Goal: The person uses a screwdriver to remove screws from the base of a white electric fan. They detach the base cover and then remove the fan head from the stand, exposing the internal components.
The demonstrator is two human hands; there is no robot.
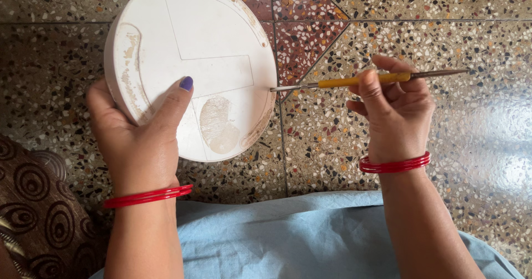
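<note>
Head view: left hand [136,140] has its grip closed on a white round disc [194,52], thumb laid flat across the disc's face, fingers wrapped behind the left edge and out of sight. The disc sits tilted up above that grip, over the speckled terrazzo floor [343,140]; can't tell if its far edge rests on the floor. Disc face shows thin straight scored lines and brownish worn patches, one oval patch just right of the thumb, another smear along the rim right at the grip.

Right hand [396,110] has a narrow pinch grip on a thin brush [366,80] with a yellow handle, held near the handle's middle between thumb and fingers. The brush lies about level, its metal ferrule and tip stretching left from the grip, the tip touching the disc's right rim. The dark tail end sticks out right of the grip.

Red bangles [394,164] on both wrists. Light blue cloth [288,234] below both grips, over the lap. Brown patterned cushion [33,201] below-left of the left grip.
</note>
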